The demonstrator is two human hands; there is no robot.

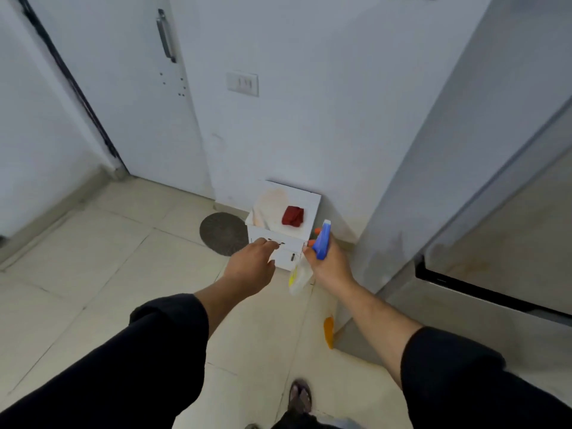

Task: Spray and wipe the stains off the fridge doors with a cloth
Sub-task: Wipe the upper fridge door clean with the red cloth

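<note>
1. Spray bottle [322,244]: held in the air just in front of the cabinet [286,258], at its right corner. The blue trigger head is up and the pale body with a yellow label hangs down and left. Liquid level cannot be read.
2. Right hand [332,264]: fingers clamped round the bottle neck below the trigger. The forearm is bare and the black sleeve is pushed back.
3. Left hand [250,261]: stretched forward, back of the hand up, fingers loosely bent and close together, holding nothing. The fingertips are over the cabinet's front upper edge; contact cannot be told.
4. Cloth [292,216]: red, folded, lying on the cabinet top toward its right side, apart from both hands. A pale peach-stained patch lies beside it on the left.
5. Fridge [495,212]: stands right of the cabinet, grey, with two doors split by a dark gap. Brownish smears show on the door faces near that gap.
6. Cabinet: small, white, set against the wall [309,103]. Its front is closed with small dark marks, and the contents are hidden.
7. Floor [93,274]: cream tiles. A round grey mat [221,232] lies left of the cabinet, partly behind it.
8. Left of the cabinet is a white door [133,103] with a metal handle [165,35]. A switch plate [243,84] is on the wall above.
9. One sandalled foot [300,396] is on the tiles, well in front of the cabinet.
</note>
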